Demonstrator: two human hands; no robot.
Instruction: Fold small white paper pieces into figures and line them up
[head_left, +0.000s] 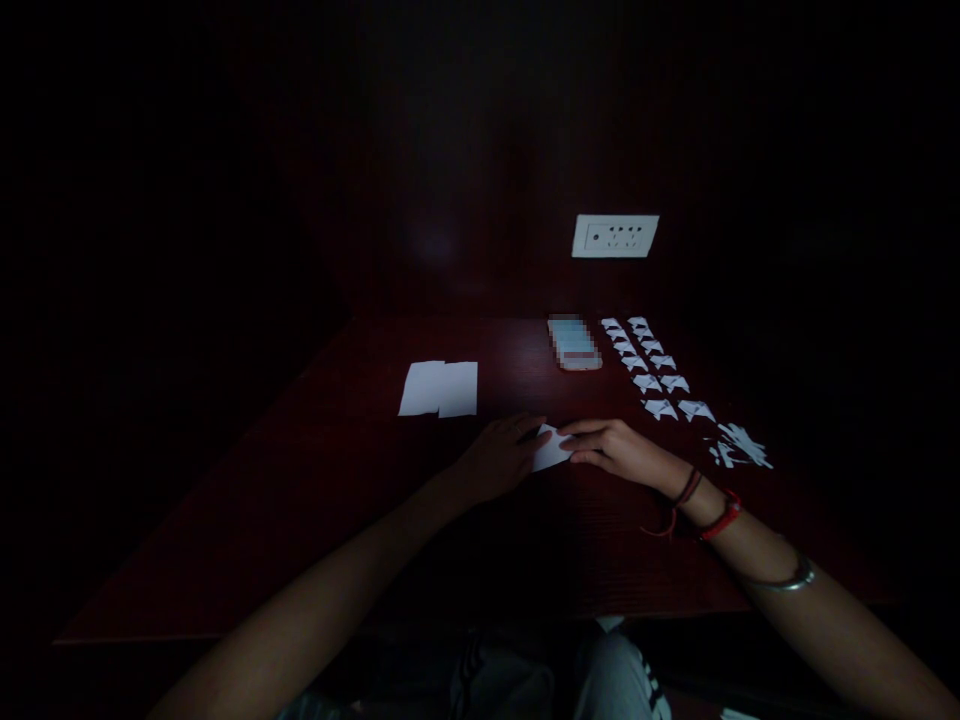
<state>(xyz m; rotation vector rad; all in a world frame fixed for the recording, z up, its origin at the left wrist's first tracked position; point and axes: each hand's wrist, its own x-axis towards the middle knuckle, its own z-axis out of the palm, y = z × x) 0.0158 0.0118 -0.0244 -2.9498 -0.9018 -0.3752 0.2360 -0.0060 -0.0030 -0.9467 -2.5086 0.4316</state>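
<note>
Left hand (499,460) and right hand (619,452) pinch paper (550,450).

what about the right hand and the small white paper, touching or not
Touching. The head view shows the right hand meeting the right end of the small white paper with no gap; the left hand covers its other end.

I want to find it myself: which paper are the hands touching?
Start at the dark red table. Near its middle, the left hand and right hand touch one small white paper. Unlike the folded pieces in two rows, it lies alone between fingers.
</note>
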